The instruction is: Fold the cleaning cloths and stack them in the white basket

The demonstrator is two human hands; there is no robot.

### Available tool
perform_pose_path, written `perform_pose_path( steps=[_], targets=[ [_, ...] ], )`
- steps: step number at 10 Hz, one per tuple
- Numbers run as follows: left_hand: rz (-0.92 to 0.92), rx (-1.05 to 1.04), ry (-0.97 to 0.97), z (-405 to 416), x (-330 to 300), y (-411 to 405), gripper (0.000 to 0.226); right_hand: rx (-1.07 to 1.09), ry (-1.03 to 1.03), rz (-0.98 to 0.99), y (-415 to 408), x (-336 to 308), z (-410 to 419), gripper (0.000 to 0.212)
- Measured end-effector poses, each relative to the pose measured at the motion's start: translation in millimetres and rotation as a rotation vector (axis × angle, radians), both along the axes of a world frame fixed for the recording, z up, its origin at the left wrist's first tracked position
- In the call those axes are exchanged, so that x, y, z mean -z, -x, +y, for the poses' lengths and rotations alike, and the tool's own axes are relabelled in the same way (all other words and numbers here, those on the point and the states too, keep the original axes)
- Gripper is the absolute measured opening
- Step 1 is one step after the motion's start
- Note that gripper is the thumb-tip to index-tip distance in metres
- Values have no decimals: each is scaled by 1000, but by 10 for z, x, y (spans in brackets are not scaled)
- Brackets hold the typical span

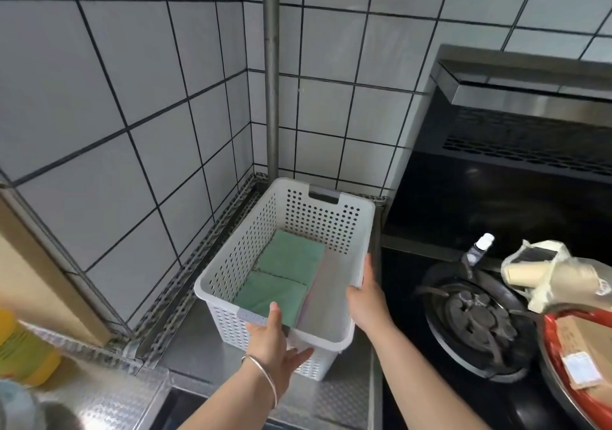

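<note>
**Both hands steady a white basket holding folded green cloths**

Folded green cloths (281,277) lie flat inside the white basket (231,264), which sits at the desk's (195,340) back corner against the tiled wall. The left hand (275,340) grips the basket's near rim, thumb over the edge. The right hand (364,300) presses straight fingers against the right rim, probably to position the basket. A gas burner (473,317) sits right.
</note>
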State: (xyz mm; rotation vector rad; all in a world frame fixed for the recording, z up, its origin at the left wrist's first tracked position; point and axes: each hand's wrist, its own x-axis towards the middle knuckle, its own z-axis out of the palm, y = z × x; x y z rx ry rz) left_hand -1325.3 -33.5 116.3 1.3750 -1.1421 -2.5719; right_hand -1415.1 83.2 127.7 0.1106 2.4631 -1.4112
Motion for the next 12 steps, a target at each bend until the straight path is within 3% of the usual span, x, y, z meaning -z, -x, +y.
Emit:
perform_pose_path(
  steps=[9,11,12],
  targets=[
    [23,-22,56,91,110,161,48,-97,-8,-12,299,31,50,73],
    [-25,115,95,47,-18,53,44,-147,122,-39,299,12,81,67],
    [-53,195,160,-3,-48,-203,35,-50,261,17,330,14,228,62]
  ],
)
